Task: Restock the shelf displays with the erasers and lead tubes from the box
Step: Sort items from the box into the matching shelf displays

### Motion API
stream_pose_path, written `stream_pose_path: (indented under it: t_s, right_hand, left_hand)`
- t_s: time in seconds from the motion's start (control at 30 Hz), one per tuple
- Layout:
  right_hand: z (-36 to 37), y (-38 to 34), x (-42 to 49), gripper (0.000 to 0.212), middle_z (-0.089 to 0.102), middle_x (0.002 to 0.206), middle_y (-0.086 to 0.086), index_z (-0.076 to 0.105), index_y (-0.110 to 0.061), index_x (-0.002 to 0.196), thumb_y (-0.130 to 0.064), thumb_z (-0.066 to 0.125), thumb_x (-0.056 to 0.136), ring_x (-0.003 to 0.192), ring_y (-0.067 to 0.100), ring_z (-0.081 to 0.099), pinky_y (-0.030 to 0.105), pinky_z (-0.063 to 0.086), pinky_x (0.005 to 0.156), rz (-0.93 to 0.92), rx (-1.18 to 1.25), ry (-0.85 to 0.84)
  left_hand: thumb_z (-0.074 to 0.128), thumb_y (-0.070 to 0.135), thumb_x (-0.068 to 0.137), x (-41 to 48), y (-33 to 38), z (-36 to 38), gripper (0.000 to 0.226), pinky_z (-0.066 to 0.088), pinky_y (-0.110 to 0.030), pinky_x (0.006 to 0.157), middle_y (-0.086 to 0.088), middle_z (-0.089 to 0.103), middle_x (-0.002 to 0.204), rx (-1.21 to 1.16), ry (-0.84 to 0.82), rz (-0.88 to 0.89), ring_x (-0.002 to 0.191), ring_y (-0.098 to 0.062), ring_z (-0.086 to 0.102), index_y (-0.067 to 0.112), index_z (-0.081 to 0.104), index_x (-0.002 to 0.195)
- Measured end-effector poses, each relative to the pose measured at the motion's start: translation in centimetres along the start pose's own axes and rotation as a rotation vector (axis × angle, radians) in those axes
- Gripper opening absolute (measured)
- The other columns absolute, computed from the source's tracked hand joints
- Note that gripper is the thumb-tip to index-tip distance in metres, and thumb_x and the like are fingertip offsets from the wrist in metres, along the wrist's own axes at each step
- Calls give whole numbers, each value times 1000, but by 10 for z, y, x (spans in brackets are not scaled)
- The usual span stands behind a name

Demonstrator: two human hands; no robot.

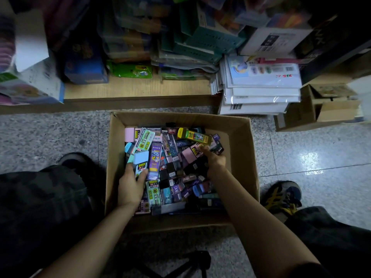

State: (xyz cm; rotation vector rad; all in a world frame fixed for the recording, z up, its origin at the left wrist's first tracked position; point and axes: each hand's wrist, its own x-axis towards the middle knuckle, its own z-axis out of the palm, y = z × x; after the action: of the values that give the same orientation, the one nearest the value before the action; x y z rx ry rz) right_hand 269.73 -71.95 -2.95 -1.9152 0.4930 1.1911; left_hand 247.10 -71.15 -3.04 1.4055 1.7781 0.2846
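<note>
An open cardboard box (244, 155) stands on the floor between my feet, full of several erasers and lead tubes in pink, blue, purple, green and black. My left hand (131, 186) is inside it at the left and grips a light blue eraser (141, 162) with a 0.7 label. My right hand (213, 160) reaches into the middle of the pile, its fingers curled down among dark packs beside a pink eraser (188, 154); what they hold is hidden. A yellow-green lead tube (194, 136) lies on top near the far side.
A low wooden shelf (136, 91) runs behind the box, stacked with packaged goods and teal trays (202, 45). White packets (261, 93) are piled at the right, next to a smaller cardboard box (297, 113). My shoes (282, 197) flank the box on the speckled floor.
</note>
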Motion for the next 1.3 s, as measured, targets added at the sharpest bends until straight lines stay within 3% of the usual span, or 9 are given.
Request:
stream_pose_path:
  t_s: [0.17, 0.3, 0.43, 0.67, 0.8, 0.93, 1.07, 1.17, 1.3]
  right_hand:
    - [-2, 1, 0, 17, 58, 126, 19, 57, -8, 100, -11, 66, 86, 108, 32, 61, 30, 52, 78, -22, -64, -85]
    - [-12, 4, -8, 54, 63, 111, 18, 53, -1, 119, -16, 79, 74, 99, 33, 63, 46, 52, 88, 77, 25, -48]
    - [-30, 11, -21, 42, 65, 112, 20, 56, -3, 114, -10, 75, 77, 82, 30, 63, 42, 53, 65, 63, -10, -137]
    - [-48, 12, -55, 25, 71, 101, 16, 65, -4, 103, -12, 71, 80, 92, 31, 68, 44, 57, 77, -95, -226, -444]
    - [-46, 5, -75, 9, 72, 90, 12, 65, -9, 91, -7, 68, 82, 77, 24, 70, 35, 59, 66, -170, -241, -553]
    - [-45, 0, -91, 15, 71, 91, 13, 64, -5, 98, -6, 67, 84, 75, 21, 69, 31, 58, 65, -253, -228, -592]
    - [-50, -6, -105, 14, 71, 90, 11, 65, -4, 101, -8, 63, 87, 74, 18, 70, 28, 57, 64, -326, -186, -621]
    - [-57, -14, -115, 20, 71, 100, 16, 65, -1, 106, -12, 60, 90, 88, 26, 69, 38, 57, 80, -358, -113, -664]
    - [-68, -35, -136, 20, 72, 93, 18, 67, -1, 99, -16, 63, 87, 80, 27, 70, 36, 57, 71, -480, -64, -613]
  left_hand:
    - [64, 22, 88, 6, 12, 0, 18, 48, -28, 72, -6, 67, 100, -423, -106, -175, 83, -18, 64, 16, 59, 104]
    - [62, 23, 89, 12, 24, 3, 11, 53, -33, 71, 0, 69, 93, -677, -283, -360, 87, -20, 66, 22, 61, 100]
    - [55, 11, 93, 15, 33, 8, 27, 56, -31, 64, -4, 68, 105, -807, -434, -371, 78, -17, 72, 19, 52, 118]
    - [60, 23, 90, 5, 54, 16, 71, 21, -51, 114, 1, 21, 156, -558, -557, -327, 141, -26, 25, 23, 21, 149]
    - [58, 31, 89, -7, 79, 13, 66, 35, -40, 101, 13, 32, 138, -689, -642, -373, 128, -19, 36, 26, 27, 146]
    - [65, 59, 65, -19, 100, 5, 96, 23, -48, 113, 1, 27, 153, -649, -641, -285, 140, -23, 25, 28, 25, 147]
    - [79, 39, 53, -30, 112, -6, 77, 44, -40, 100, -4, 62, 123, -662, -620, -152, 121, -23, 52, 20, 55, 124]
    - [78, 21, 67, -35, 121, -12, 56, 44, -43, 101, -7, 70, 111, -729, -605, -128, 111, -26, 62, 12, 59, 119]
    - [73, 10, 75, -48, 144, -23, 48, 50, -30, 87, -2, 72, 104, -747, -609, -30, 98, -16, 66, 11, 59, 121]
